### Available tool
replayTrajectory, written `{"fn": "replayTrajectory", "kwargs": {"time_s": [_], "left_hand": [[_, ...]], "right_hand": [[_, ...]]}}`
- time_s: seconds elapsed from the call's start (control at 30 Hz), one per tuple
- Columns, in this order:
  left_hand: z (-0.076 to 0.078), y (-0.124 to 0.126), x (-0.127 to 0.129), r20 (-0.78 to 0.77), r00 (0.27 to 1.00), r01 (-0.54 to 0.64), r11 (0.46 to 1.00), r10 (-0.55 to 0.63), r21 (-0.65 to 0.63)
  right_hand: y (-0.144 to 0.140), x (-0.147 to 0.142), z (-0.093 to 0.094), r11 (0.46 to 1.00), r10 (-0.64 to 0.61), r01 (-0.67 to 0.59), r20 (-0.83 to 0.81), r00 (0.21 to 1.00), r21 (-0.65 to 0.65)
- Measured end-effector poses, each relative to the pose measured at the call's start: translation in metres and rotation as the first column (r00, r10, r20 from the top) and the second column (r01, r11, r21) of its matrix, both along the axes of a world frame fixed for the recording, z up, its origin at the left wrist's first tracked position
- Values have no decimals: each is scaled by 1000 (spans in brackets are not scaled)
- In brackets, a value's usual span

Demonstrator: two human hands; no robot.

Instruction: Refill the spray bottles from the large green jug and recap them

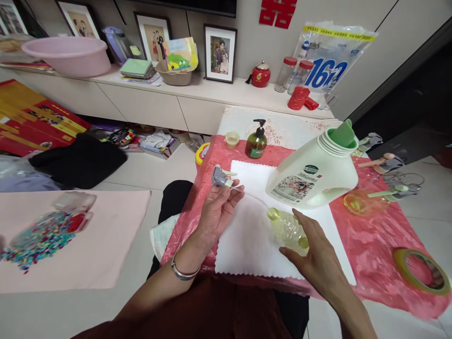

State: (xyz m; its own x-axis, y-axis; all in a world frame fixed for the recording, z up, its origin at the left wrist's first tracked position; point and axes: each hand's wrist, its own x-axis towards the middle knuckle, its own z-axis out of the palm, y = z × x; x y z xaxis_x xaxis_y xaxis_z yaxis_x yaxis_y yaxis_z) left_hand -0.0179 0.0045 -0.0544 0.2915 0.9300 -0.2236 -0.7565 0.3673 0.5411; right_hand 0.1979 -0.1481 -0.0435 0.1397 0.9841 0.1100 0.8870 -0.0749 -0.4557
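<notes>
My left hand (221,202) pinches a grey and cream trigger spray head (222,177) above a white scalloped-edge sheet (243,240). From the head a thin clear tube (256,197) runs to the mouth of a clear yellowish plastic bottle (287,228), tilted with its neck toward the left. My right hand (316,256) curves around the bottle's base end, thumb and fingers spread apart; firm contact cannot be made out. Behind it stands a large pale green Silk Garden jug (310,172), its mouth open with a green spout piece inside.
A green pump bottle (256,142) and a small pale cup (232,139) stand at the back of the red plastic cover (381,235). On the right lie an orange spray bottle (363,202) and a tape roll (422,272). Colourful small pieces (42,240) cover part of a pink mat.
</notes>
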Motion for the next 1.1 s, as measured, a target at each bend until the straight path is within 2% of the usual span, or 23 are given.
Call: {"fn": "replayTrajectory", "kwargs": {"time_s": [0.2,0.47,0.73,0.83,0.93,1.0,1.07,1.1], "left_hand": [[-2,-17,10,-61,991,126,989,-122,73],[-3,-31,16,-143,972,209,963,-185,172],[-4,-35,16,-140,965,244,955,-222,167],[-3,-37,16,-115,960,271,952,-256,141],[-2,-37,15,-96,955,291,949,-281,123],[-3,-37,15,-87,952,304,944,-294,130],[-3,-36,15,-73,946,322,936,-315,145],[-2,-36,14,-60,943,334,930,-329,154]], "right_hand": [[5,-16,-1,997,55,-48,-129,990,57],[4,-28,-4,995,82,-69,-204,975,73],[5,-35,-2,984,86,-47,-228,970,172],[4,-36,-4,980,77,-20,-283,956,200],[1,-37,-8,984,56,19,-407,912,179],[-1,-37,-12,989,33,49,-523,852,142],[-3,-36,-17,995,11,58,-666,746,81],[-4,-35,-20,998,2,51,-745,667,48]]}}
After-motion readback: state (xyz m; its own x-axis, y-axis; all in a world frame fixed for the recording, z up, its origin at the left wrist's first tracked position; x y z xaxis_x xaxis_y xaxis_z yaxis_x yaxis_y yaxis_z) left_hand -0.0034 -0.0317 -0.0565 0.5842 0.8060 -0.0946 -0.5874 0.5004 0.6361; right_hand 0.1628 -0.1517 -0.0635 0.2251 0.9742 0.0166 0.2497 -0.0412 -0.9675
